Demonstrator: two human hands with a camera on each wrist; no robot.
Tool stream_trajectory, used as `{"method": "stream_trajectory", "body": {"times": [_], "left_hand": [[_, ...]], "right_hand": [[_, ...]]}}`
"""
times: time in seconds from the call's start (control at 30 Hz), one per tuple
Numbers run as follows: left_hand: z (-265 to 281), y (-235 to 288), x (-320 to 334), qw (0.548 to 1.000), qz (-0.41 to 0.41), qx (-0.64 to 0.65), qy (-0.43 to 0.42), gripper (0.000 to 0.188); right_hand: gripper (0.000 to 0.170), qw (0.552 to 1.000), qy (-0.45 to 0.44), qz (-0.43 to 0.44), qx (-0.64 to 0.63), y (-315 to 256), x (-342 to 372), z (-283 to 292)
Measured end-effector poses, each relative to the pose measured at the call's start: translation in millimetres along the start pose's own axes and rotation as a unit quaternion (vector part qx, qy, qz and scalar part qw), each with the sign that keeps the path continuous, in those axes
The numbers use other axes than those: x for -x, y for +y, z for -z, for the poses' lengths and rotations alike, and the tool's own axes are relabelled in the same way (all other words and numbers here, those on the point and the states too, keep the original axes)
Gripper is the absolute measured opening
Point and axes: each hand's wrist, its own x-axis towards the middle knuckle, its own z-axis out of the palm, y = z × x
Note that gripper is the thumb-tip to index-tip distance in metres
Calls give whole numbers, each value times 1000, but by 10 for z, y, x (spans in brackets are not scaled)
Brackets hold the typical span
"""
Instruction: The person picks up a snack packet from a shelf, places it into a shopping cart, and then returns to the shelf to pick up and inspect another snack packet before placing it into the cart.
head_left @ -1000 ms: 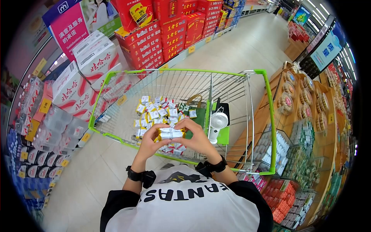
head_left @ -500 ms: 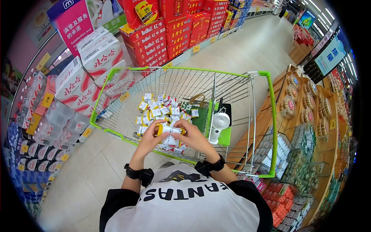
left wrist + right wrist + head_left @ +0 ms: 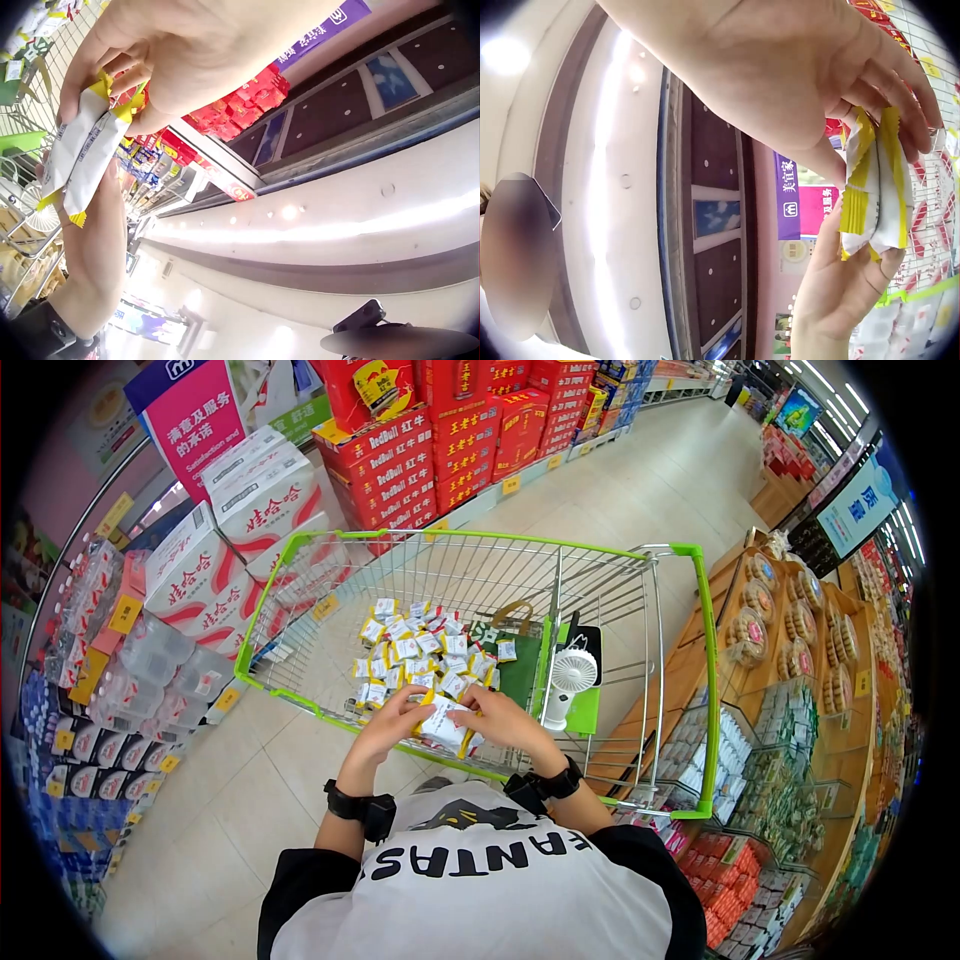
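Two small white packets with yellow ends point(image 3: 96, 154) lie side by side between the hands, over the near side of the cart basket. The left hand point(image 3: 391, 726) pinches them at one end and the right hand point(image 3: 508, 721) at the other; in the right wrist view the same packets point(image 3: 877, 187) show their yellow ends. Beyond the fingers, a heap of similar white and yellow packets point(image 3: 405, 649) lies in the wire cart point(image 3: 590, 544). Both hands have curled fingers and thumbs on the held packets.
A white handheld fan point(image 3: 572, 672) and a dark green bag point(image 3: 519, 672) are in the cart, right of the heap. Red drink cartons point(image 3: 395, 465) stand beyond it, white cartons point(image 3: 190, 575) at the left. Wooden shelves with packaged food point(image 3: 745, 635) line the right.
The packets between the hands have tilted and moved slightly lower, with their broad white faces turned up. Both hands have shifted their fingers on them. The cart appears slightly further right in the head view.
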Motion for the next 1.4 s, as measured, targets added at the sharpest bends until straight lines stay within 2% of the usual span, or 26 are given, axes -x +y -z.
{"method": "stream_trajectory", "body": {"times": [0.13,0.23,0.33,0.47,0.53,0.57,0.6,0.67,0.73,0.87,0.93,1.0,1.03,1.1,1.4], "left_hand": [[23,-112,-59,999,14,38,0,38],[31,-130,-70,998,17,66,0,36],[48,-177,-107,994,-15,107,10,36],[123,-296,-232,986,-15,160,43,35],[158,-240,-283,955,-64,285,53,35],[178,-203,-285,944,-88,312,66,38],[207,-181,-305,944,-89,312,66,38],[267,-169,-349,937,-112,312,107,40],[306,-220,-375,940,-101,303,120,41],[338,-318,-368,956,-76,263,109,30],[339,-334,-355,960,-59,255,100,25],[336,-339,-345,967,-65,230,89,11],[333,-340,-348,967,-65,230,88,11],[321,-337,-361,971,-91,198,98,4],[245,-215,-378,983,-104,135,71,9]], "right_hand": [[42,998,-10,-57,1,-63,2,17],[42,998,-14,-68,-4,-15,-30,1],[43,998,-3,-65,-14,103,-93,-57],[44,999,8,-47,-22,93,-163,-74],[44,989,112,48,-85,115,-247,-100],[43,983,134,84,-96,185,-308,-121],[43,983,133,85,-96,152,-314,-114],[41,939,271,190,88,61,-292,-94],[39,952,241,176,62,27,-248,-72],[30,981,153,115,-8,46,-193,-31],[26,983,149,98,-33,27,-151,-22],[23,984,145,81,-58,37,-126,-8],[22,984,143,72,-73,57,-128,0],[21,984,141,62,-87,61,-118,25],[19,983,151,73,-76,-35,-52,47]]}}
